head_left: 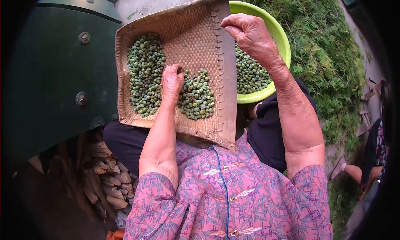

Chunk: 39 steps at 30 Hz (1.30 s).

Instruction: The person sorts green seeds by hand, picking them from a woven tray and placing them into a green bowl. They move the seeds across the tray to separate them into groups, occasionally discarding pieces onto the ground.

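A woven winnowing basket (pixel 187 40) lies tilted across my lap, its flat edge strip to the right. On it are two heaps of small green cone-like fruits: a long dense heap (pixel 146 77) at left and a smaller heap (pixel 198 96) at right. My left hand (pixel 172 81) is between the heaps, fingers curled at the edge of the smaller one; what they hold is hidden. My right hand (pixel 252 35) is raised over the basket's right edge and the yellow-green basin (pixel 283 44), fingertips pinched together. More such fruits (pixel 249 71) lie in the basin.
Cut evergreen branches (pixel 321 61) cover the ground at right. A dark green metal panel (pixel 54 77) with star-shaped studs stands at left. Split firewood (pixel 110 173) is stacked below it. At far right, part of another person (pixel 371 156) shows.
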Available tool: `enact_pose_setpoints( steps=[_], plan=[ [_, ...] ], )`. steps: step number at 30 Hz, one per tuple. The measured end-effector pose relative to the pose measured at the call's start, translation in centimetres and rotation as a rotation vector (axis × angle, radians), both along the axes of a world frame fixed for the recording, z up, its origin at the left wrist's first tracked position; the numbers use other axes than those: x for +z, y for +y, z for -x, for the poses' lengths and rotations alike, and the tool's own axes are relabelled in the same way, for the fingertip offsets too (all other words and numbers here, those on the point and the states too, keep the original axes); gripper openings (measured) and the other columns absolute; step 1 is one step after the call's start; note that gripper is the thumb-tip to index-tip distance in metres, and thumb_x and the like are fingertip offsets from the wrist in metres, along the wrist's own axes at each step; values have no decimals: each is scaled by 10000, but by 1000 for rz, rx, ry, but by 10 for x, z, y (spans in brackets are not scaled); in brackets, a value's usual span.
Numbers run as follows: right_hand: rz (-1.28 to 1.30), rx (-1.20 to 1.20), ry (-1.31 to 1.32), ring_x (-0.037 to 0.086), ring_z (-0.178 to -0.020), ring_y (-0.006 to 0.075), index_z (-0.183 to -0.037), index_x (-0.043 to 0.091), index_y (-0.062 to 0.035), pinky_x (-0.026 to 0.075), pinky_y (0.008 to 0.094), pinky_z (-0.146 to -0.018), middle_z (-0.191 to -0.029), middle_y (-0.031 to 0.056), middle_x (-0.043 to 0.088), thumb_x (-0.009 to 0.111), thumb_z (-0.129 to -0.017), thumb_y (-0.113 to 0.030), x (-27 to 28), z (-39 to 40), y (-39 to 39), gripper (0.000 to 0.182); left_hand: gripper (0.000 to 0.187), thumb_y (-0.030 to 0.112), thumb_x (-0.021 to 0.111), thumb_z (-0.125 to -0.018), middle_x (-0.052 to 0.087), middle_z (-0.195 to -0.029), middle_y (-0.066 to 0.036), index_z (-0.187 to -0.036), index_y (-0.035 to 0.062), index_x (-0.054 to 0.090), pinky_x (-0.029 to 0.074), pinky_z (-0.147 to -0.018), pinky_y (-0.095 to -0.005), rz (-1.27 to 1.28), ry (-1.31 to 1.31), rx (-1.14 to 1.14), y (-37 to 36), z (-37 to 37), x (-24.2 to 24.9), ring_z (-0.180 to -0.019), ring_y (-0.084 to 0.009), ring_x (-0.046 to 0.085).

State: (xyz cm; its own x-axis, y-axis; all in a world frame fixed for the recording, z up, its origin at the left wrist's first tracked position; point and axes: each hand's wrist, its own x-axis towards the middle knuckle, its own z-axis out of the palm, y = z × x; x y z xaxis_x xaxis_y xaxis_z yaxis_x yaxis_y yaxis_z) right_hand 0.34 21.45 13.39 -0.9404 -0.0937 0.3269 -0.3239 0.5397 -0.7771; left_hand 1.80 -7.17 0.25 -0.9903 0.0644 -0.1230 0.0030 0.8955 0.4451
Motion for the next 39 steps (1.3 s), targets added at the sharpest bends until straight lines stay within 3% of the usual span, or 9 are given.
enact_pose_setpoints(
  steps=[8,10,15,23,26,28,34,37,39],
  plan=[
    [5,2,8,643,-762,280,-921,674,-35,506,363,-742,-834,156,651,593,-818,-112,-3,2,-3,152,286,56,562,-687,608,-971,-174,-961,68,641,462,-854,-386,0,-44,25,4,-1,-2,-948,-331,580],
    [-44,7,22,632,-746,194,-963,650,-9,499,296,-708,-845,116,648,613,-830,-80,-3,2,-3,155,296,69,586,-687,627,-941,-155,-978,66,642,480,-821,-359,-13,-3,-19,7,2,-3,-897,-294,604],
    [-48,9,13,636,-751,201,-958,654,-10,500,298,-706,-855,116,652,612,-829,-79,-4,2,-3,152,277,32,574,-688,627,-919,-163,-953,54,648,479,-825,-377,-174,-73,-14,35,-1,18,-900,-308,605],
    [-32,7,24,636,-750,209,-956,655,-11,501,298,-702,-862,119,654,601,-827,-70,-3,1,-3,152,322,20,604,-720,657,-956,-93,-1041,26,636,493,-811,-292,-344,-118,-186,58,2,4,-881,-177,616],
    [-66,0,36,634,-744,209,-953,655,-10,500,301,-697,-857,120,652,598,-830,-75,-2,2,-1,150,403,-20,592,-741,632,-1025,-57,-1144,3,586,475,-854,-278,-785,-283,12,61,-4,18,-949,-142,582],
    [-13,3,52,647,-782,293,-929,672,-27,508,365,-747,-841,155,658,580,-808,-96,-2,3,0,167,401,-26,590,-740,633,-1024,-60,-1139,4,589,477,-848,-277,-770,-262,12,54,-3,8,-941,-143,585],
    [-46,13,81,636,-736,220,-952,655,-17,502,309,-688,-850,124,650,605,-830,-93,-4,4,0,152,378,-10,612,-708,640,-989,-71,-1085,11,621,487,-815,-263,-504,-111,-24,50,-4,-7,-899,-137,603],
    [-52,7,69,638,-741,223,-950,656,-18,503,316,-693,-850,125,651,605,-831,-97,-2,2,0,152,367,14,617,-693,633,-942,-107,-1059,24,632,488,-810,-282,-311,18,-22,63,-7,-3,-872,-177,615],
    [-57,-1,77,638,-741,224,-949,656,-18,502,318,-695,-847,124,651,606,-831,-100,-3,2,1,152,320,-1,574,-689,594,-914,-168,-1001,28,636,468,-823,-370,-223,121,-56,71,-8,-2,-888,-316,587]
  ],
)
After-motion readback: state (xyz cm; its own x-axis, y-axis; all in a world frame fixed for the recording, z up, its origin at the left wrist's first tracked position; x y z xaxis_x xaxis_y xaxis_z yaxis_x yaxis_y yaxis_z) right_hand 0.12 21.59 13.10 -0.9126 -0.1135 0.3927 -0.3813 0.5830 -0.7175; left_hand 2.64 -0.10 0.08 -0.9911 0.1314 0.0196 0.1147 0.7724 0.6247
